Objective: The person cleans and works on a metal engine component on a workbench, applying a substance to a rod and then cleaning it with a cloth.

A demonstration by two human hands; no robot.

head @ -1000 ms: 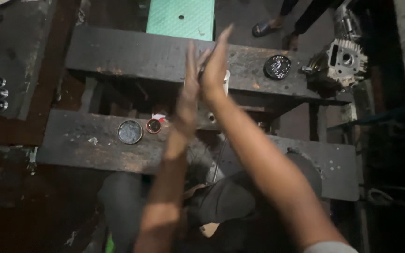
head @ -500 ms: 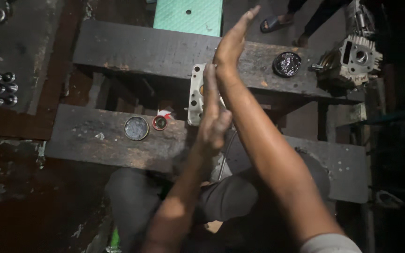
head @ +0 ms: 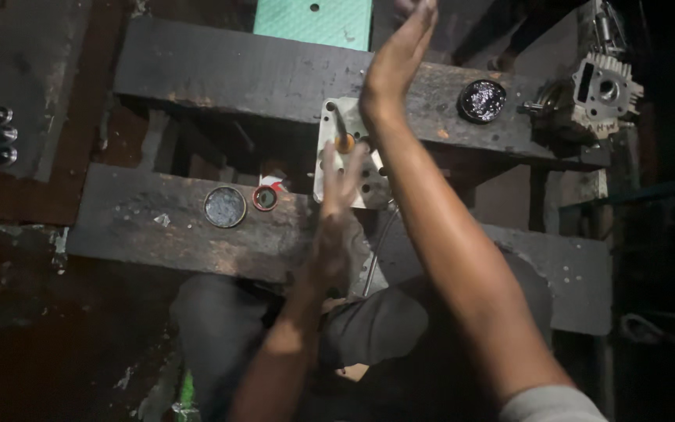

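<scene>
As the palms slide apart, both hands stay flat and empty.
Left hand [head: 341,184] has dropped over the grey metal plate [head: 330,129]; right hand [head: 396,59] has gone forward.

The left hand [head: 336,205] hides part of the pale metal block [head: 353,152]; its fingers are blurred.

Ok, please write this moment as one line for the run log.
left hand: open, flat, over metal block | right hand: open, raised above far plank | near plank: round tin, small red ring
</scene>
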